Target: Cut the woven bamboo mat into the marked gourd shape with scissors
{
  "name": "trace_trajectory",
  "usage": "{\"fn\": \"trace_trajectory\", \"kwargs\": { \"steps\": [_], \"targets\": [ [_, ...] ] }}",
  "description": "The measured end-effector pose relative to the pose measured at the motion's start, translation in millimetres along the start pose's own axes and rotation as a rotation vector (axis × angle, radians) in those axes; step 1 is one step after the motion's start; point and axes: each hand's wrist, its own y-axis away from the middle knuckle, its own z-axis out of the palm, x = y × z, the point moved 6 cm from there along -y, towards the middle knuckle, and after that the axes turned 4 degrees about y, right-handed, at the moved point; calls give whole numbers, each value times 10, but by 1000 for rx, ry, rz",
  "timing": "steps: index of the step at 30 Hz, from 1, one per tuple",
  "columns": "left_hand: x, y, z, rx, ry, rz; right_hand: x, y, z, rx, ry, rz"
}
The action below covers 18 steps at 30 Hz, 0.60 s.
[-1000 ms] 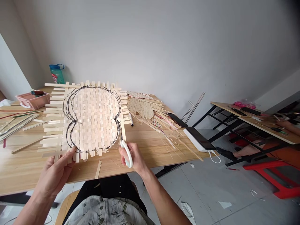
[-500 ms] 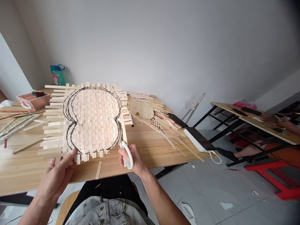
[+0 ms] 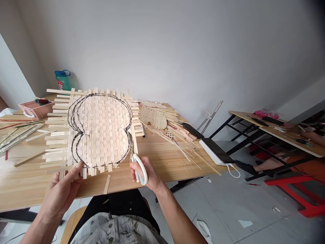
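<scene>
Holding a woven mat of pale strips above a wooden table, straight ahead, with the left hand pinched on its near left corner, thumb on top. Wrapping the right hand around the white handles of scissors, blades at the mat's right side, by a black outline; impossible to tell the spread of the blades. Could stray inside the line, judging by the closeness of the blades to it, or split strips and loosen the weave by squeezing hard. Might also twist the mat, through gripping just one corner. Pointing the scissors lengthwise toward the wall, leaning slightly left. Showing the drawn face upward, with the outline's long axis running near to far, larger lobe farther away. Too nearly square for any clear long axis in the mat itself.
</scene>
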Motion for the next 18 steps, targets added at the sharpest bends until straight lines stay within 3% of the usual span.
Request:
{"fn": "trace_trajectory", "kwargs": {
  "steps": [18],
  "targets": [
    [-20, -80, -48, -45, 30, 51, -133, 120, -14, -68, 48, 31]
  ]
}}
